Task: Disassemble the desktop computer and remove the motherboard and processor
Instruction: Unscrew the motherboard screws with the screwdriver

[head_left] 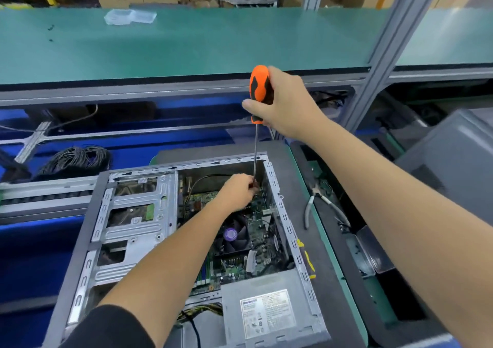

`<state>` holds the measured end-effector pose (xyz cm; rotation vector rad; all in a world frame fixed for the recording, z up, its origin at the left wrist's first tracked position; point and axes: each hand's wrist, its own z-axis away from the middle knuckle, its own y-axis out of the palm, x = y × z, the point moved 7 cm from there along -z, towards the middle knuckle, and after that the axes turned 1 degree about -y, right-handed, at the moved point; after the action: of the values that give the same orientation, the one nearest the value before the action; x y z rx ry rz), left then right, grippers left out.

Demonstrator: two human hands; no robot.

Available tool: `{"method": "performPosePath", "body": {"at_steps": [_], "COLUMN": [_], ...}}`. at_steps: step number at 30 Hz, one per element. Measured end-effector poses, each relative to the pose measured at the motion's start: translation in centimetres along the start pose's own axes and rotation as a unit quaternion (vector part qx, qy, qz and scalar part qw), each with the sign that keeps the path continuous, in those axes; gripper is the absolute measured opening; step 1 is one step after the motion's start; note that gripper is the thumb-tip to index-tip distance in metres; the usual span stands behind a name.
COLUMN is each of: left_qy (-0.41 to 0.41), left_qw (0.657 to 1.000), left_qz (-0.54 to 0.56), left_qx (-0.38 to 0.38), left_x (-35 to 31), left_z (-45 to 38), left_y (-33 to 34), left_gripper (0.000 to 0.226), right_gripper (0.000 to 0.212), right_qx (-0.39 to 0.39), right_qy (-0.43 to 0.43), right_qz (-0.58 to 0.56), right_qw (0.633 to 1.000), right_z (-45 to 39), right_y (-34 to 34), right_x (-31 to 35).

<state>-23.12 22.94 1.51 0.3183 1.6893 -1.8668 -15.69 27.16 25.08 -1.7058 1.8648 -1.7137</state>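
An open grey desktop case [289, 230] lies on its side in front of me. Inside it sits the green motherboard [260, 211] with a black cooler fan [233, 237] on it. My right hand [286, 105] grips the orange and black handle of a long screwdriver [259, 91], held upright above the case. Its thin shaft runs down into the far right corner of the board. My left hand [237, 190] is inside the case and pinches the shaft near its tip. The tip and the screw are hidden by my fingers.
A grey power supply [266, 313] fills the case's near corner, and a metal drive cage [133, 214] its left side. Pliers [317, 203] and a yellow-handled tool [306, 259] lie to the right. A coil of black cable [77, 158] lies at the left. A green shelf [186, 43] runs overhead.
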Motion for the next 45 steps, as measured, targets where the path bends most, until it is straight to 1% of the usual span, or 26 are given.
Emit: {"method": "performPosePath", "body": {"at_steps": [4, 6, 10, 13, 17, 23, 25, 27, 29, 32, 35, 37, 40, 43, 45], "left_qy": [0.027, 0.047, 0.025, 0.018, 0.043, 0.077, 0.065, 0.033, 0.032, 0.076, 0.113, 0.129, 0.14, 0.123, 0.103], "left_qw": [0.997, 0.993, 0.99, 0.99, 0.985, 0.981, 0.986, 0.994, 0.996, 0.987, 0.969, 0.959, 0.946, 0.944, 0.951], "left_qz": [-0.059, -0.102, -0.138, -0.139, -0.168, -0.174, -0.146, -0.093, -0.062, -0.044, -0.092, -0.14, -0.197, -0.206, -0.176], "left_qx": [-0.044, -0.032, 0.027, 0.021, 0.021, 0.039, 0.04, 0.039, 0.063, 0.135, 0.197, 0.209, 0.216, 0.228, 0.233], "left_x": [0.3, 0.5, 1.5, 1.5, 0.8, 0.9, 1.0, 1.5, 1.7, 1.0, 0.2, -0.2, -0.9, -1.0, -0.8], "left_z": [-1.1, -1.6, -2.1, -2.7, -3.0, -2.6, -2.7, -2.7, -2.6, -2.0, -1.4, -1.3, -1.2, -1.0, -0.8], "left_y": [0.3, 1.0, 3.0, 3.4, 3.7, 3.9, 3.6, 3.2, 3.4, 4.1, 4.9, 5.0, 4.9, 4.7, 4.7], "left_gripper": [0.021, 0.024, 0.03, 0.023, 0.021, 0.025, 0.024, 0.023, 0.02, 0.019, 0.024, 0.023, 0.015, 0.015, 0.019], "right_gripper": [0.031, 0.029, 0.025, 0.024, 0.026, 0.028, 0.028, 0.027, 0.026, 0.026, 0.026, 0.028, 0.028, 0.027, 0.028], "right_qx": [0.007, 0.005, 0.007, 0.01, 0.007, 0.004, 0.008, 0.014, 0.016, 0.014, 0.01, 0.014, 0.016, 0.017, 0.022], "right_qy": [0.012, 0.01, -0.004, -0.008, -0.004, -0.005, -0.003, -0.002, -0.002, -0.004, -0.009, -0.007, -0.002, -0.001, 0.0], "right_qz": [-0.007, -0.007, -0.001, -0.001, -0.007, -0.014, -0.016, -0.018, -0.019, -0.029, -0.034, -0.033, -0.033, -0.034, -0.029], "right_qw": [1.0, 1.0, 1.0, 1.0, 1.0, 1.0, 1.0, 1.0, 1.0, 0.999, 0.999, 0.999, 0.999, 0.999, 0.999], "right_z": [0.0, -0.1, -0.1, -0.2, -0.2, -0.3, -0.4, -0.3, -0.2, 0.0, 0.2, 0.3, 0.6, 0.9, 1.1], "right_y": [0.5, 0.4, 0.3, 0.3, 0.3, 0.6, 0.8, 1.0, 1.1, 1.0, 0.8, 0.8, 0.7, 0.7, 0.9], "right_x": [-1.2, -1.5, -1.8, -2.1, -2.6, -3.1, -3.3, -3.4, -3.6, -3.6, -3.3, -3.3, -3.4, -3.5, -3.4]}}
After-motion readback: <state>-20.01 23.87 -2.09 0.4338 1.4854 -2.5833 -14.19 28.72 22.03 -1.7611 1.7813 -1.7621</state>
